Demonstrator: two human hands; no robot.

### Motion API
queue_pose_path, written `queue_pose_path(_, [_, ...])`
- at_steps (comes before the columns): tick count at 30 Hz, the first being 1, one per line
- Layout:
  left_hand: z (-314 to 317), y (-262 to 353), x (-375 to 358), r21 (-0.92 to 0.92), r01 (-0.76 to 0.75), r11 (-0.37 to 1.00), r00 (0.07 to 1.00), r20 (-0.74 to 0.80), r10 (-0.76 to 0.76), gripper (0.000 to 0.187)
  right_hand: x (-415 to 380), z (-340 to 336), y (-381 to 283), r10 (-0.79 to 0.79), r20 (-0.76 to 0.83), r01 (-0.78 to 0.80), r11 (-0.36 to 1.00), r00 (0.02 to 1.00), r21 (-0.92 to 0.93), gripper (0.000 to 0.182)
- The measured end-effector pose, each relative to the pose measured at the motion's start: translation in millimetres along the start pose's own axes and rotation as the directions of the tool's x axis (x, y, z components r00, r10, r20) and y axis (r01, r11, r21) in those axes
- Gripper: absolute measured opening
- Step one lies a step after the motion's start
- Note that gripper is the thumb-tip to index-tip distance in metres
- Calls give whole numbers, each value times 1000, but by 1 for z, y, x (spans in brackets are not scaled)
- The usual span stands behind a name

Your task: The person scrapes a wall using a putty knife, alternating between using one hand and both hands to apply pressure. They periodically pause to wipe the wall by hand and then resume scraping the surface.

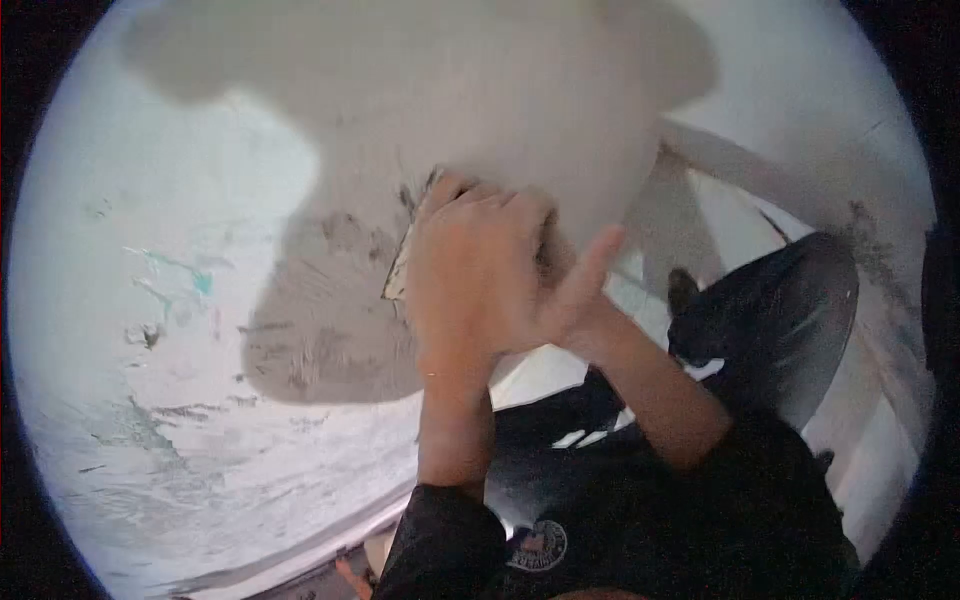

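Observation:
My left hand (470,270) lies over a pale surface (200,330), its fingers bent and closed over a flat, pale piece with a dark edge (398,270). Only a narrow strip of that piece shows, along the left side of the hand. Close against it on the right is my right hand (575,305), slightly blurred. Its thumb sticks out to the upper right, while its other fingers are hidden behind the left hand. The surface under both hands bears dark scuffs and scratches.
A broad shadow (480,90) covers the surface above and around my hands. Greenish and grey marks (190,280) show at the left. My bent leg in dark trousers (770,310) is at the right. Low in view, a small part of another person's limb (353,577) shows beyond the surface's edge.

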State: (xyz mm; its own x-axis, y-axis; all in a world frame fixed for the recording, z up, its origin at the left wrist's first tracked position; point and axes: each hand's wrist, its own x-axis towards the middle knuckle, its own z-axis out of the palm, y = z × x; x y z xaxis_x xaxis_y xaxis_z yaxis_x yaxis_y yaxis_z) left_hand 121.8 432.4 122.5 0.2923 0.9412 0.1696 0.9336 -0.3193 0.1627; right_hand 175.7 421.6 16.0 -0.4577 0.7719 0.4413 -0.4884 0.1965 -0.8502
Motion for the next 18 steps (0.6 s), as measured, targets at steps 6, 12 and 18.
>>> queue_pose_path(6, [-11,-1,-9,157,-102,982,990,112,85,44,-3,3,8,71,53,-67,995,996,-80,75])
queue_pose_path(12, [-16,-16,-11,165,-85,983,994,79,73,47,42,9,-18,50,-17,-51,995,999,-89,73])
queue_pose_path(18, [-34,-22,-2,157,-39,987,999,41,33,52,52,7,-21,108,-69,-109,994,992,-22,71])
